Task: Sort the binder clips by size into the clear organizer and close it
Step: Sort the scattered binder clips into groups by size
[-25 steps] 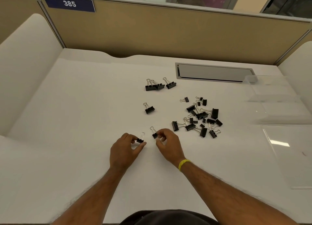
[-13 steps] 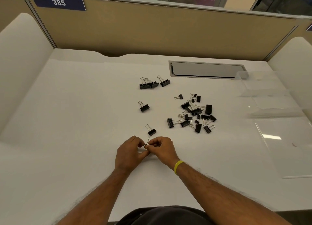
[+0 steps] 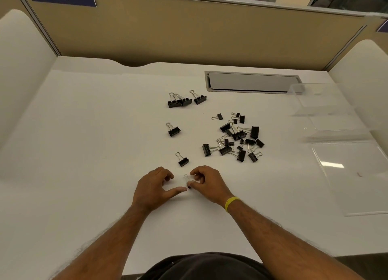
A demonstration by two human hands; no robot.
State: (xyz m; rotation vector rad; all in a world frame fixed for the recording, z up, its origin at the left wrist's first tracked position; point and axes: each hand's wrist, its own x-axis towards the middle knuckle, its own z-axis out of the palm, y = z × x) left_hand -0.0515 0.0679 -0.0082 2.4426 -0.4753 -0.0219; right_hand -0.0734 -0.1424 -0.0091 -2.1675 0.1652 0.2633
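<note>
A pile of several black binder clips [image 3: 237, 137] lies right of centre on the white desk. Three larger clips [image 3: 184, 100] sit in a row further back, one clip [image 3: 173, 130] alone to the left, and another [image 3: 183, 160] just beyond my hands. My right hand [image 3: 206, 184] pinches a small binder clip [image 3: 188, 182] whose wire loop sticks up. My left hand [image 3: 155, 187] is beside it, fingers spread, thumb almost touching the clip. The clear organizer [image 3: 327, 120] stands open at the right, its lid [image 3: 357, 178] flat on the desk.
A grey cable hatch [image 3: 252, 82] is set into the desk at the back. Tan partition walls [image 3: 189, 31] close the desk at the rear, white side panels [image 3: 19, 73] flank it. The desk's front edge is near my body.
My hands came together; the left let go of its small clip, which the right now pinches. The clip my right hand held a second ago lies on the desk beyond my hands.
</note>
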